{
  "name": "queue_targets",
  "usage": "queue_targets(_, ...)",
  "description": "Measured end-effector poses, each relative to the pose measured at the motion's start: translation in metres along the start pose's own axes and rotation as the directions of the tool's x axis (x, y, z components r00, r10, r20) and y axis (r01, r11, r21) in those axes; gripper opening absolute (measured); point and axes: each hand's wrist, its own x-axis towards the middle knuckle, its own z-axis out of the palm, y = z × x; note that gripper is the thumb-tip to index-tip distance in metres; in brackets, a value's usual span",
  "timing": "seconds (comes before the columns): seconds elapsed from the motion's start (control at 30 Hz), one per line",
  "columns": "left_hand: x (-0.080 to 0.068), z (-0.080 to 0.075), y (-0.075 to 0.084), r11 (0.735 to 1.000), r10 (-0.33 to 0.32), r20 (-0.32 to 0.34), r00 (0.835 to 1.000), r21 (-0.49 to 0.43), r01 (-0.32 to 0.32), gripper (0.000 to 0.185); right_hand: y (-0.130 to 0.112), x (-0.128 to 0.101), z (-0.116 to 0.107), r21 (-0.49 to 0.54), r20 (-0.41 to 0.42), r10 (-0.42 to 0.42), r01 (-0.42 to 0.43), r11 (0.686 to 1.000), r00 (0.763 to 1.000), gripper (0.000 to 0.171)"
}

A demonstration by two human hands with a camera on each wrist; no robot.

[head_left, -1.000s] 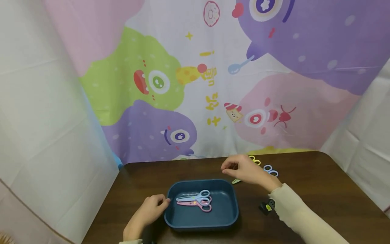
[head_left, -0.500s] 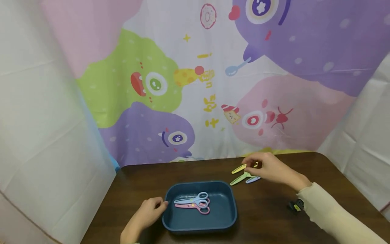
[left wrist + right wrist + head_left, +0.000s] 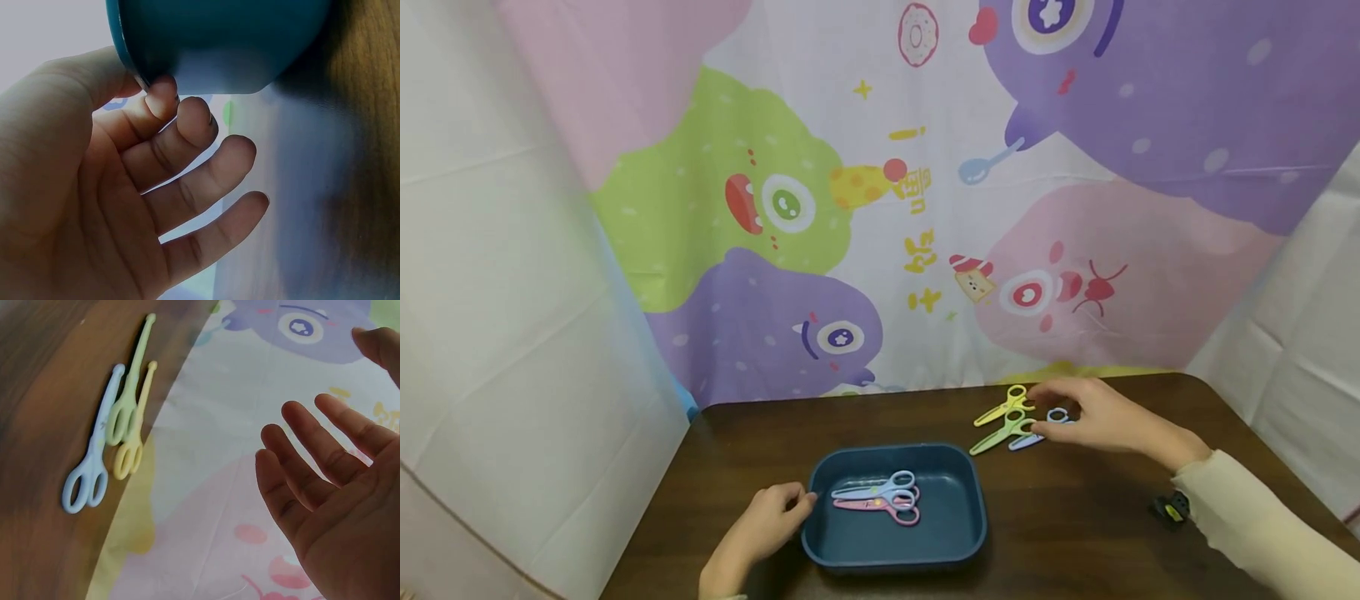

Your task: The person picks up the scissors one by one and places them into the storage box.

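Note:
My left hand (image 3: 763, 521) pinches the left rim of a dark blue tray (image 3: 943, 533) between thumb and index finger; its other fingers lie loosely bent below the tray in the left wrist view. Inside the tray, light blue scissors (image 3: 861, 492) lie partly over pink scissors (image 3: 907, 517). My right hand (image 3: 1101, 421) hovers over the back right of the table, fingers relaxed and apart, holding nothing. Under and beside it are green scissors (image 3: 996, 436), yellow scissors (image 3: 145, 400) and another pair of light blue scissors (image 3: 95, 447), whose handles the hand partly covers in the head view.
The dark brown wooden table (image 3: 737, 450) meets a cartoon-printed curtain (image 3: 925, 208) at its back edge. White cloth walls (image 3: 512, 292) stand on both sides.
My right hand has moved rightward from above the tray's back right corner to over the loose scissors, uncovering the yellow and green pairs. My left hand stays at the tray rim.

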Motion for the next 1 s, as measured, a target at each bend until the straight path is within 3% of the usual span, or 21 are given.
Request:
queue_targets(0.37, 0.000, -0.001, 0.000, 1.000, 0.020, -0.013, 1.000, 0.014, -0.020, 0.036, 0.011, -0.008, -0.002, -0.144, -0.067, -0.021, 0.011, 0.989, 0.998, 0.053)
queue_targets(0.8, -0.001, 0.000, 0.000, 1.000, 0.017, 0.011, 1.000, -0.003, -0.017, 0.036, 0.035, -0.021, 0.005, -0.057, -0.014, 0.152, -0.152, 0.987, 0.988, 0.071)
queue_targets(1.0, 0.000, 0.000, 0.001, 1.000, 0.014, 0.005, 1.000, 0.006, -0.014, 0.036, 0.054, -0.029, 0.009, -0.046, 0.001, 0.186, -0.186, 0.981, 0.982, 0.077)
